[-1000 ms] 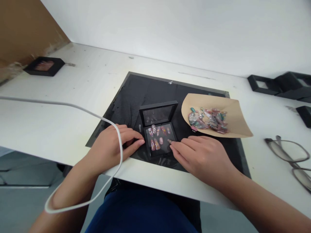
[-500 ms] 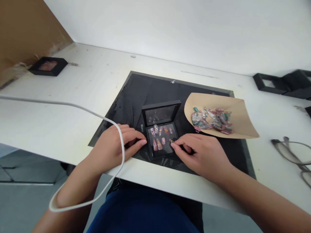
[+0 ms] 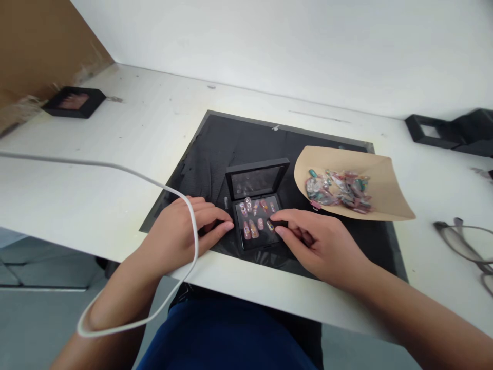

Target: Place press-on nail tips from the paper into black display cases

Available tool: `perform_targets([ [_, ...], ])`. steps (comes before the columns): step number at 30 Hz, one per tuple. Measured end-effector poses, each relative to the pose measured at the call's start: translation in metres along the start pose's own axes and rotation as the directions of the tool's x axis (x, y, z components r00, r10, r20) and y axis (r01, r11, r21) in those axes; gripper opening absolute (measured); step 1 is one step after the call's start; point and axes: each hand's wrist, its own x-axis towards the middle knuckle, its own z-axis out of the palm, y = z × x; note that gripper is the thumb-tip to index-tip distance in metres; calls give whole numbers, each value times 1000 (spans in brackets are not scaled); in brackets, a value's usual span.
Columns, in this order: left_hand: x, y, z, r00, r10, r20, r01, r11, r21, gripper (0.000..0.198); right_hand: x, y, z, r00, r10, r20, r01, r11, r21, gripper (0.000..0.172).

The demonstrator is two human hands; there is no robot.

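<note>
An opened black box [image 3: 256, 242] holds several decorated press-on nails in two rows, its windowed lid [image 3: 257, 181] tilted up at the back. At the lower right of the box lies a press-on nail [image 3: 270, 226] with a yellowish mark. My right hand [image 3: 318, 241] is beside it, thumb and index finger parted around the nail, without a grip on it. On the other side, my left hand [image 3: 188, 231] rests at the box's left edge, thumb and index tips together; whether they pinch anything is hidden. A clear nail [image 3: 226, 202] lies left of the box.
A tan paper tray [image 3: 389, 187] with a heap of loose nails stands right of the box on the black mat [image 3: 246, 133]. A white cable [image 3: 115, 165] crosses my left arm. Eyeglasses [image 3: 462, 241] and black boxes [image 3: 442, 134] lie right; another black box [image 3: 75, 102] sits left.
My right thumb and index finger have spread apart and let go of the nail at the box's lower right. My left hand has stayed in place.
</note>
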Motion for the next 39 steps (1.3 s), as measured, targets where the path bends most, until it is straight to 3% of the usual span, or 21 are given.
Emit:
perform_targets([
  [7, -1, -1, 0, 1000, -3, 2, 3, 1000, -8, 16, 2, 1, -2, 993, -97, 60, 103, 989, -107, 31],
  [16, -1, -1, 0, 1000, 6, -5, -6, 1000, -5, 16, 2, -4, -4, 995, -82, 57, 88, 989, -122, 29],
  [21, 0, -1, -1, 1000, -11, 7, 11, 1000, -6, 17, 2, -4, 2, 996, -88, -14, 85, 987, -137, 34],
  [25, -1, 0, -1, 1000, -25, 6, 25, 1000, -12, 17, 2, -2, 6, 994, -97, -41, 90, 985, -149, 25],
  [39, -1, -2, 1, 999, -50, 6, 50, 999, -12, 18, 4, 3, 4, 995, -90, -40, 85, 990, -115, 25],
])
